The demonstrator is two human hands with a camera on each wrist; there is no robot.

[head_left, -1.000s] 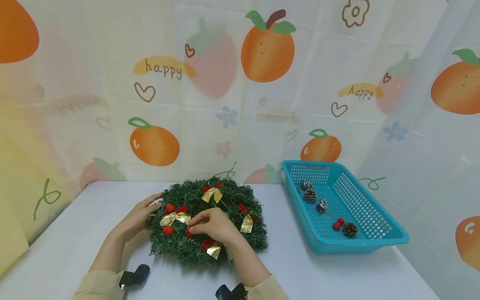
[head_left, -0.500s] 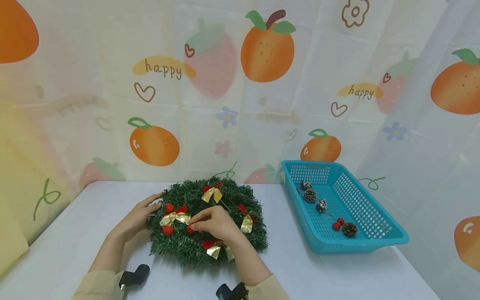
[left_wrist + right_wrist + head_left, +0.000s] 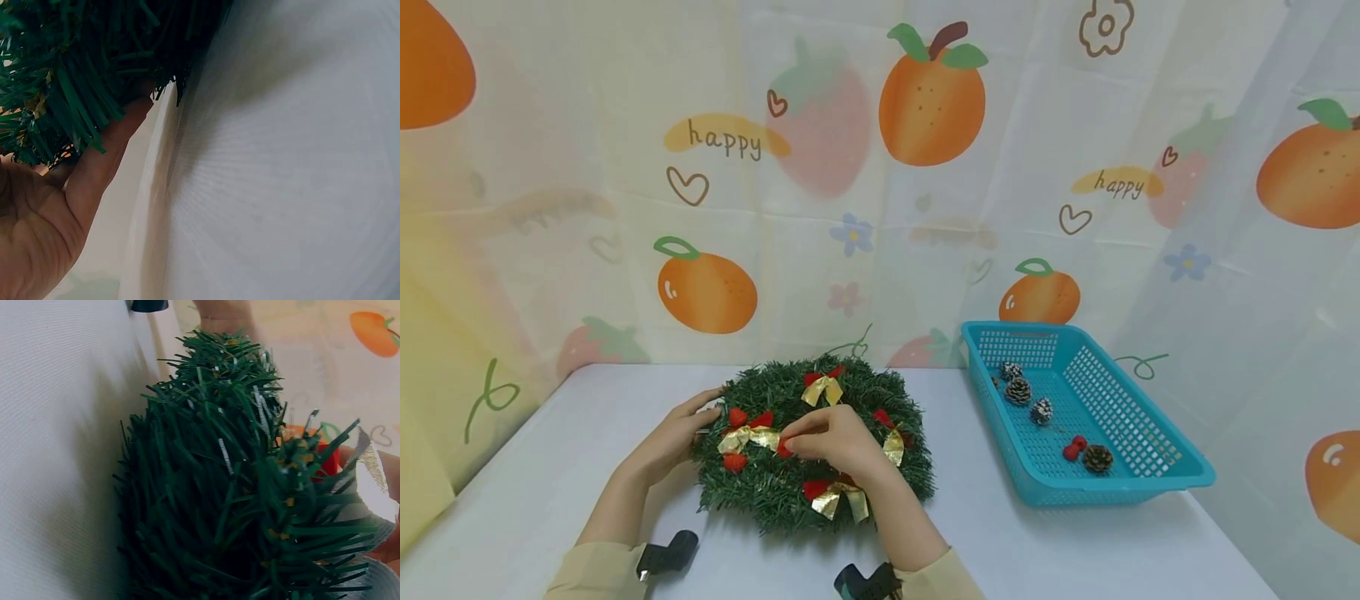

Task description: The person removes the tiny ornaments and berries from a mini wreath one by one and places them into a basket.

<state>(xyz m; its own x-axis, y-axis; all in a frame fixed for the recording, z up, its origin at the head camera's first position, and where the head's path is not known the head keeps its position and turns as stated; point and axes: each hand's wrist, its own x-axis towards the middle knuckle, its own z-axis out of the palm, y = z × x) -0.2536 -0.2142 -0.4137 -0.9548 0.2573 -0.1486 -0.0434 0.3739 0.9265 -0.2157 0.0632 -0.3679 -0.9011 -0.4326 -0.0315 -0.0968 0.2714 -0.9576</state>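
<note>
A green artificial wreath (image 3: 775,500) trimmed with gold-and-red bows lies on the white table. At its left edge my left hand (image 3: 666,442) holds the tinsel; the left wrist view shows the thumb (image 3: 103,162) against the greenery, with the other fingers mostly hidden. My right hand (image 3: 838,446) reaches over the wreath and pinches a small red berry (image 3: 783,449) beside the left gold bow (image 3: 748,437). Two more red berries sit around that bow, one above (image 3: 737,417) and one below. In the right wrist view, tinsel (image 3: 206,487) covers most of the hand.
To the right stands a blue plastic basket (image 3: 1150,482) holding several pine cones (image 3: 1097,458) and red berries (image 3: 1071,452). Behind the table (image 3: 970,533) hangs a fruit-printed curtain (image 3: 880,275). Black wrist cameras (image 3: 668,553) are strapped at both sleeves.
My right hand has shifted slightly up and right, with the pinched red berry moving along toward the wreath's middle. My left hand stays at the wreath's left edge.
</note>
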